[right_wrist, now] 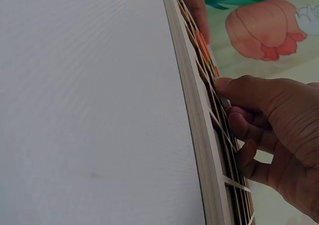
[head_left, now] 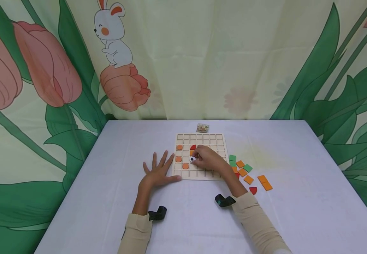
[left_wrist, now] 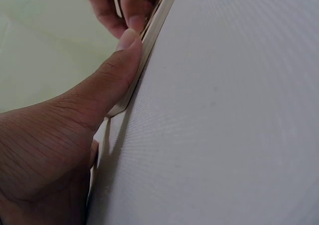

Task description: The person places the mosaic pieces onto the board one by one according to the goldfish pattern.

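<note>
A pale wooden grid board (head_left: pixel 203 173) lies on the table. My right hand (head_left: pixel 207 158) reaches over its middle and pinches a small round white piece with a dark centre (head_left: pixel 192 159), right at one of the cells. In the right wrist view the right hand (right_wrist: pixel 279 125) has its thumb and fingers close over the cells. Spread flat, my left hand (head_left: pixel 158 173) steadies the board's left side. Its thumb touches the board's front edge (left_wrist: pixel 149 50) in the left wrist view. Orange discs (head_left: pixel 179 147), a red piece (head_left: pixel 193 147) and an orange square (head_left: pixel 191 153) sit in cells.
Right of the board, partly behind my right forearm, lie green squares (head_left: pixel 247 168), orange squares (head_left: pixel 248 180) and a red quarter-round piece (head_left: pixel 253 190). A small patterned card or packet (head_left: pixel 202 127) lies behind the board. A printed curtain (head_left: pixel 189 70) hangs beyond the white table.
</note>
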Motion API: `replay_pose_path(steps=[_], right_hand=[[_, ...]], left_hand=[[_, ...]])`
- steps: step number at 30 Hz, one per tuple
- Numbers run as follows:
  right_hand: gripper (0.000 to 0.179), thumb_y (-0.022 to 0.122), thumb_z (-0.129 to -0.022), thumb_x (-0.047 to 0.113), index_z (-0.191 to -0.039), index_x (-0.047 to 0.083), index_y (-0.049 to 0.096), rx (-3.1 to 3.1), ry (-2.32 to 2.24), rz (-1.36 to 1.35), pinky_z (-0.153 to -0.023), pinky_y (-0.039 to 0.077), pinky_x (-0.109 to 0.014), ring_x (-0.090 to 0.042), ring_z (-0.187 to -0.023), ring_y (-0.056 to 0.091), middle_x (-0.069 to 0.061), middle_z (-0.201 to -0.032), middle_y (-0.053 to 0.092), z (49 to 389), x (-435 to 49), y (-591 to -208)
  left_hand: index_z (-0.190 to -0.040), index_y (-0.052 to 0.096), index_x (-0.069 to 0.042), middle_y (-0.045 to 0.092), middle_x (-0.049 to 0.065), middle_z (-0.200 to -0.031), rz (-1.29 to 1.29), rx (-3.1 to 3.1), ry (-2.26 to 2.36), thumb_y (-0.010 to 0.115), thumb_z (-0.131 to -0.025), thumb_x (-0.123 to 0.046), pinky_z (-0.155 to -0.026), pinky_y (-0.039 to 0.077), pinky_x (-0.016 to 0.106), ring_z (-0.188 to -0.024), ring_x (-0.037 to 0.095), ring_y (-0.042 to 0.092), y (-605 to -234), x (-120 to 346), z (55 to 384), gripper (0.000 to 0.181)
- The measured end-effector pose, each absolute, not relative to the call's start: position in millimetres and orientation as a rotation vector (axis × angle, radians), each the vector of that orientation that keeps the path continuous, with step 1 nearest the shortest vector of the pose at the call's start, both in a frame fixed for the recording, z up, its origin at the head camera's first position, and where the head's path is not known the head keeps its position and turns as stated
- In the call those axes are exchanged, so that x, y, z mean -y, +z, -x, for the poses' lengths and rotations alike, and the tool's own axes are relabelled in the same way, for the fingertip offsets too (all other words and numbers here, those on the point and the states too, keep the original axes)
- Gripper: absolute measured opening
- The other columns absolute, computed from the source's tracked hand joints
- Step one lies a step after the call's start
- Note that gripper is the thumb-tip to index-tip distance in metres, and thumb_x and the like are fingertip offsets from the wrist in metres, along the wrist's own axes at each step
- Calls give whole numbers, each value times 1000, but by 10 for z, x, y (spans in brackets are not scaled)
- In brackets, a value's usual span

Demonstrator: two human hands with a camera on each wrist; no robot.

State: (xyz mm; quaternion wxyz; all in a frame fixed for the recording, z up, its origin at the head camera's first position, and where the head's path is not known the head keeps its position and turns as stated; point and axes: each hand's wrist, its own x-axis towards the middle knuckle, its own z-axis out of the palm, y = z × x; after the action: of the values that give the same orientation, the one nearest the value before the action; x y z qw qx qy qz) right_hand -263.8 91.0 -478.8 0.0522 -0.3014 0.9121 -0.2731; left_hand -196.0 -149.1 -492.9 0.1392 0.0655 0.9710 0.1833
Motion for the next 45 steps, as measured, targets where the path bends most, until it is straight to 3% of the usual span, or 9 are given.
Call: replay_pose_path(steps=[37, 45], right_hand=[[24, 76, -86, 21, -102, 5, 68, -2755, -831, 918, -69, 47, -22, -12, -78, 52, -2, -92, 59, 2629, -931, -4777], [23, 75, -87, 22, -103, 6, 69, -2764, -853, 884, -74, 50, -24, -13, -83, 54, -2, -95, 61, 2609, -947, -4761]], left_hand=[[-158, 12, -32, -5, 0, -167, -186, -2801, 547, 62, -79, -72, -105, -11, 77, -148, 41, -22, -4919, 1479, 1964, 102], [-158, 13, -32, -5, 0, -167, -192, -2806, 549, 62, -78, -72, -105, -11, 78, -148, 41, -21, -4910, 1482, 1955, 102]])
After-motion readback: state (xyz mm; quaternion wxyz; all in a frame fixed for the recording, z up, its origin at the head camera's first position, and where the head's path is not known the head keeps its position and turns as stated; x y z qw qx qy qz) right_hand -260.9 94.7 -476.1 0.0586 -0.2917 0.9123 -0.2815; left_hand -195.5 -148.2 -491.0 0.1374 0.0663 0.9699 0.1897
